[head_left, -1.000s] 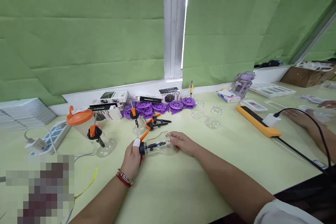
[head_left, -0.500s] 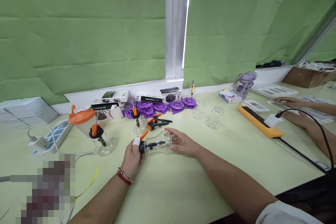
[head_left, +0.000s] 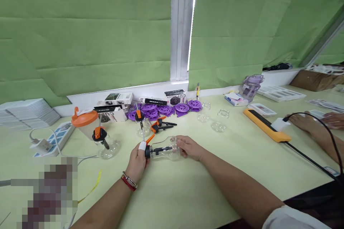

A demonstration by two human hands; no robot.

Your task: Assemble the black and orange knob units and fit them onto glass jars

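Observation:
A clear bottle point(head_left: 168, 147) lies on its side between my hands, a dark tube showing inside. My left hand point(head_left: 136, 161) is closed around its black cap point(head_left: 147, 151), whose orange lever and thin spout point up and away; white wrapping covers the thumb. At the bottle's base, my right hand point(head_left: 189, 148) grips with thumb and fingers. Two similar bottles stand upright: one at the left point(head_left: 109, 148), another behind my left hand point(head_left: 142, 128). Loose black-and-orange caps with tubes point(head_left: 162, 125) lie just beyond the held bottle.
Purple round parts point(head_left: 164, 109) are piled before printed boxes point(head_left: 176, 97). An orange-lidded cup point(head_left: 86, 121) stands beside a power strip point(head_left: 60, 136). Rightward are clear containers point(head_left: 218, 126), a purple bottle point(head_left: 251, 87), an orange power strip point(head_left: 266, 125) with a cable, and another person's hands point(head_left: 301, 121).
My right hand has closed from a looser hold onto the bottle's base. The bottle has shifted slightly right. The other person's hands have moved at the right edge.

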